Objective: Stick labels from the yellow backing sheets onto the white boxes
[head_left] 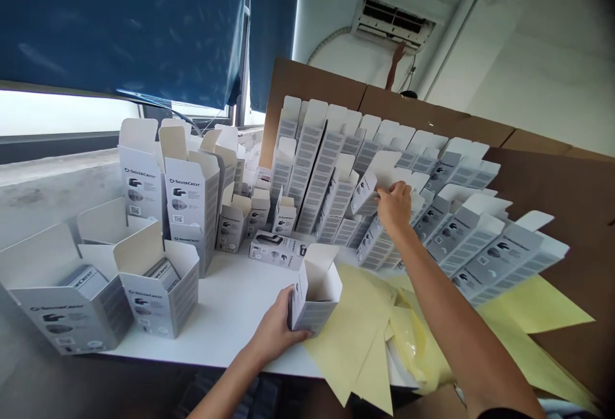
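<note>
A blue blind [120, 28] hangs over the window on the far left. Below it, a wide SilverCrest box [72, 320] stands at the left end of the bench [225, 303] with its top open and a small box [85, 280] inside. Just beside it is another open SilverCrest box [154, 307], and it has a small box in it too. Behind them stand tall SilverCrest boxes [189, 198] with their flaps up. Next come some smaller open boxes [233, 223], and then a shut SilverCrest box [276, 250] lies on its side.

The left hand [275, 330] grips a gray and white carton [314, 310] near the front edge of the bench. The carton's top is open and its back flap sticks up. I cannot tell if its bottom touches the bench. Yellow sheets [358, 336] lie to the right of it and hang over the front edge.

Farther back, the right hand [396, 207] pinches the edge of a tilted carton [365, 193], open at the top, by the big rows of open boxes [331, 143]. Up high, another person's arm [392, 73] reaches up by an air conditioner [394, 18]. Brown cardboard [552, 188] stands behind the rows and on the right.
</note>
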Available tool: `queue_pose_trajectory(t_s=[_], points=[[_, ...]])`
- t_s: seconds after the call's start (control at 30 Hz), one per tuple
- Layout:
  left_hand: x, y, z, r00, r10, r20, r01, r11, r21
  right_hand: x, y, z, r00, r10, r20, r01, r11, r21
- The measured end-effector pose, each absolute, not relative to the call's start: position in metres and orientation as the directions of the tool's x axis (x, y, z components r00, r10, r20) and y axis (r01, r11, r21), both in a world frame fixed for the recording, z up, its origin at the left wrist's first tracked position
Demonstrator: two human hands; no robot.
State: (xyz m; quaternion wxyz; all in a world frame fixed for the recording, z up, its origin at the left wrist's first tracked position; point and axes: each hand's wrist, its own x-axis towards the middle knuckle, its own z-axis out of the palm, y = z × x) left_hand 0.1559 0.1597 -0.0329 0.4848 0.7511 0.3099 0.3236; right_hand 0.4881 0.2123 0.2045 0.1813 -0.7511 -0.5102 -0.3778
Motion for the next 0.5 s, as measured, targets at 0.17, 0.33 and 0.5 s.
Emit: queue_pose_trajectory(t_s=[0.17,0.33,0.5], points=[[0.156,0.161,-0.034,0.604,0.772,0.198,0.134,-0.343,0.93,0.487,0.223,0.203,0.178,0.67,0.72,0.884,-0.431,0.183],[0.155,0.16,-0.032,0.609,0.773,0.176,0.148,-0.329,0.933,0.493,0.237,0.201,0.156,0.709,0.688,0.876,-0.421,0.236],[0.155,0.16,-0.03,0.61,0.775,0.164,0.155,-0.32,0.935,0.499,0.25,0.198,0.142,0.733,0.665,0.87,-0.412,0.269]])
